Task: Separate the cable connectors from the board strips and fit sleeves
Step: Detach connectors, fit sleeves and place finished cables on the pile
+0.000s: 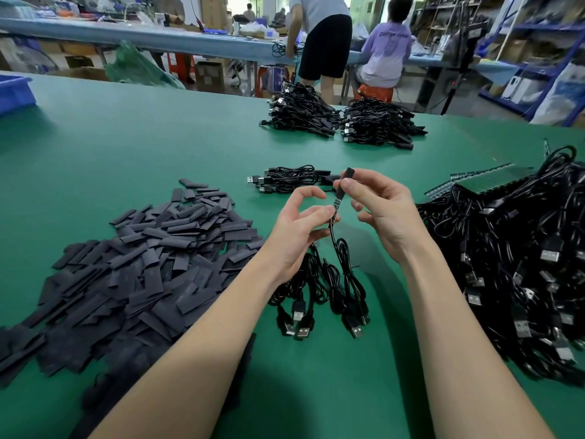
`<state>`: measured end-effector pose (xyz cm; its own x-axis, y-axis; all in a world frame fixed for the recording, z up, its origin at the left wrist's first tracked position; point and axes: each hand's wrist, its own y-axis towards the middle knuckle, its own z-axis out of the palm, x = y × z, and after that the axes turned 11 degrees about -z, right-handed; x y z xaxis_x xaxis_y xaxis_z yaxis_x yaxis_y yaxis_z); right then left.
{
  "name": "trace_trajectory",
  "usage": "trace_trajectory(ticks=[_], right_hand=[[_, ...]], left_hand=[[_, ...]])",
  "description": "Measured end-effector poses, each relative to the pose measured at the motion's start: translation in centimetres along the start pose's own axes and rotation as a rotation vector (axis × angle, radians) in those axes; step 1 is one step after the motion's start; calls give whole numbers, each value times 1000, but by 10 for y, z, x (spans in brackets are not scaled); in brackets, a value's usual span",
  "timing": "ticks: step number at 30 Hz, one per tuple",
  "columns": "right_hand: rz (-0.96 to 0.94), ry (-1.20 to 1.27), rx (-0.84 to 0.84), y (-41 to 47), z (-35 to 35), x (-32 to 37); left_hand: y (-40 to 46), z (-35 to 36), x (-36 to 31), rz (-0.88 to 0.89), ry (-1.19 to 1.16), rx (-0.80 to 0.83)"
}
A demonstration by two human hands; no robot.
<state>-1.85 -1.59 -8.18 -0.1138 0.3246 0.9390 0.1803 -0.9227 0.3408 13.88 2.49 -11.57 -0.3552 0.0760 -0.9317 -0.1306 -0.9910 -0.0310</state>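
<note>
Blue plastic bin [14,91] at green mat's [126,147] far left edge; two people [323,42] at long blue bench [158,38] behind.

Assembly workshop: green bench [158,147], cable piles [512,264], storage shelving [538,33] behind

Table [158,147] green; sleeves [142,264] dk grey; cables [506,248] blk, silver plugs; tray [12,93] blue.

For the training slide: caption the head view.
Right hand slides a black sleeve onto the cable's board end, pinched by the left hand.
</note>
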Motion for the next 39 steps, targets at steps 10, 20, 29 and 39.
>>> trace_trajectory(ticks=[10, 20, 29, 39], right_hand=[[80, 56, 175, 0, -14, 6], [26, 43, 255, 0, -19, 9], [13, 185, 219, -4, -15, 4], [27, 119, 49, -1, -12, 0]], left_hand=[[-2, 0, -1, -15, 13, 44], [-1, -3, 0, -24, 13, 66], [1, -5, 1, -33, 9, 95], [3, 1, 4, -18, 55, -5]])
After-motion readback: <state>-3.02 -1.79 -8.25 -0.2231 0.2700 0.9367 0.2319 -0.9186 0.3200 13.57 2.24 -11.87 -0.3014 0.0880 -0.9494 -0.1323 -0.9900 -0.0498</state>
